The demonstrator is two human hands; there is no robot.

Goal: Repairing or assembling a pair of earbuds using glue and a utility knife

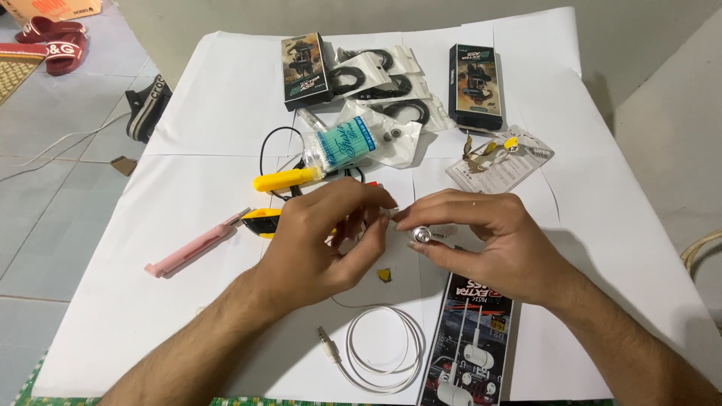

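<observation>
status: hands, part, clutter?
Left hand and right hand pinch a small silver earbud piece between them. White cable coil below. Pink tool lies apart.

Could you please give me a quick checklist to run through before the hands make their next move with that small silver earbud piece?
1. Silver earbud piece pinched firmly by right hand: ok, it sits at the fingertips.
2. Left hand meets the piece: ok, its fingertips are close against it.
3. White cable free of tangles: ok, it lies in a neat coil, plug end out.
4. Yellow-handled tool within reach: ok, just beyond the left hand.
5. Small yellow scrap clear of the work: cannot tell, it lies right under the hands.
6. White paper sheet flat: ok.
</observation>
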